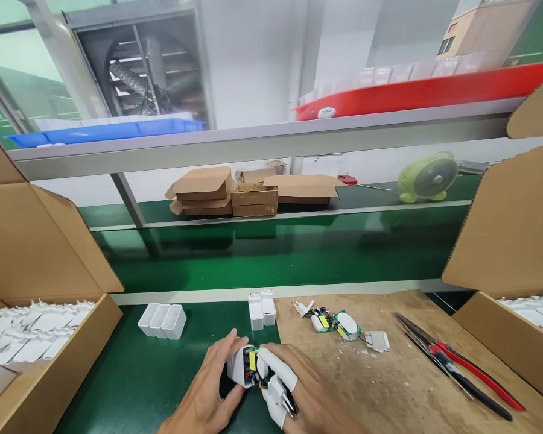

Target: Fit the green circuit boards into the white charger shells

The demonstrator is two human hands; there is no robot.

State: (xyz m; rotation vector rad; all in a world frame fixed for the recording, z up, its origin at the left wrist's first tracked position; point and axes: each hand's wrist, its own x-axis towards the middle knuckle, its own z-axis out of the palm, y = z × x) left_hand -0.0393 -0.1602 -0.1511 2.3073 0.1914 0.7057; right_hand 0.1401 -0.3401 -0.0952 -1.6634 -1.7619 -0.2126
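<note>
Between both hands is a white power adapter with its insides exposed. My left hand [210, 383] grips the white plastic housing [236, 366] at its left side, thumb below and fingers above. A green circuit board [251, 360] with a yellow component shows at the housing's opening. My right hand [314, 386], with white covers on some fingers, is closed round the board's other end and a white plug piece [278, 390] with metal pins. Whether the board sits inside the housing is partly hidden by the fingers.
Three white housings [161, 320] and a pair of white cases [262, 310] stand behind my hands. On the cardboard sheet [326, 374] lie wired circuit boards [335, 323], tweezers [428, 348] and red-black pliers [473, 371]. Open cartons with white parts flank me at left [85, 355] and right [502, 319].
</note>
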